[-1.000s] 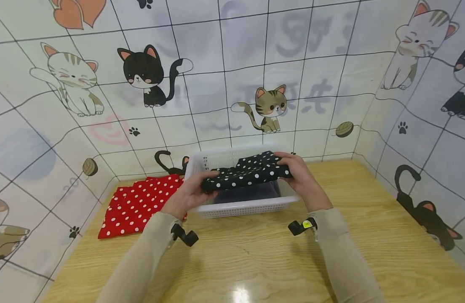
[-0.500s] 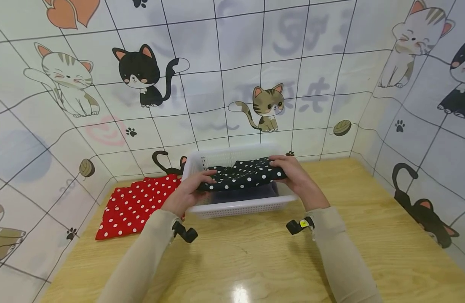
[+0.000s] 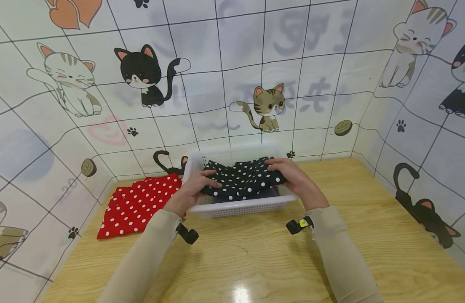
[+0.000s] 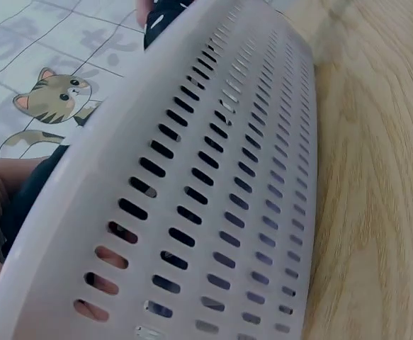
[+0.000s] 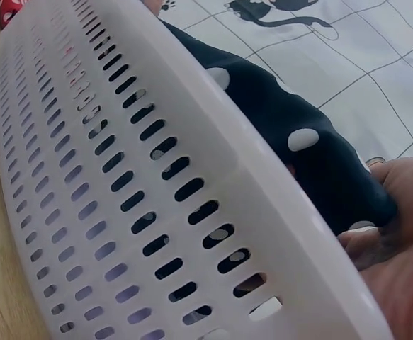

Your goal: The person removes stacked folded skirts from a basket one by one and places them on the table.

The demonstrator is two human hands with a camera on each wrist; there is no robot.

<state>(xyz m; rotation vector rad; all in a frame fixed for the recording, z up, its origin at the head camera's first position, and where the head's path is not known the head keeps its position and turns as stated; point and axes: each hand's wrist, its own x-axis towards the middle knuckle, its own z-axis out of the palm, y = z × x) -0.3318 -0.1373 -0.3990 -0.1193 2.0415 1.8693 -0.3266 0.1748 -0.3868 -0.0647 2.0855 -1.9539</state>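
A folded black cloth with white polka dots (image 3: 240, 181) lies low inside a white perforated basket (image 3: 240, 208), sagging in the middle. My left hand (image 3: 190, 190) grips its left end, fingers over the top. At the other end my right hand (image 3: 295, 176) holds the cloth, and the right wrist view shows the corner (image 5: 355, 191) between thumb and fingers just past the rim. Under the cloth, a strip of dark bluish fabric (image 3: 273, 192) shows in the basket. From the left wrist, the basket wall (image 4: 213, 163) hides most of the left hand.
Left of the basket, a red polka-dot cloth (image 3: 135, 206) lies folded on the wooden table (image 3: 240, 256). A cat-print wall covering (image 3: 209, 84) rises close behind the basket and along both sides.
Both hands have lowered the black polka-dot cloth further into the basket. Its front edge now droops in the middle and covers more of the dark fabric beneath.
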